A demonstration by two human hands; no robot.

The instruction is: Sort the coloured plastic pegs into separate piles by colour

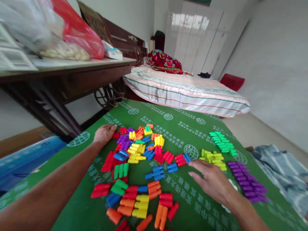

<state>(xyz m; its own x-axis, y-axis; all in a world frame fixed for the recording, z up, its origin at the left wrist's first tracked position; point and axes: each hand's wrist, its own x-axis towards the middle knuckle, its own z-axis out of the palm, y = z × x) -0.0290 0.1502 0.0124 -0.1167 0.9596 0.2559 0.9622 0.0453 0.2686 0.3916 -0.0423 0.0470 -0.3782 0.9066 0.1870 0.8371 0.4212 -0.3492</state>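
Note:
My left hand point(105, 133) rests on the far left of the green board point(178, 199), fingers stretched out beside a red bullet-shaped plastic piece point(115, 135). Over the board's right half, my right hand point(209, 177) is open, thumb apart from the fingers. Its fingertips are close to a blue piece point(186, 158) beside red ones point(180, 160); whether they touch is unclear. Between the hands lies a loose mix of pieces: purple point(124, 142), yellow point(136, 149), green point(121, 171), orange point(154, 189) and blue point(158, 173).
Sorted groups of green point(222, 142), yellow-green point(213, 158) and purple point(247, 182) pieces lie along the board's right side. White items point(233, 185) are partly hidden under my right forearm. A sewing-machine table point(103, 64) stands at left, a bed point(187, 91) behind.

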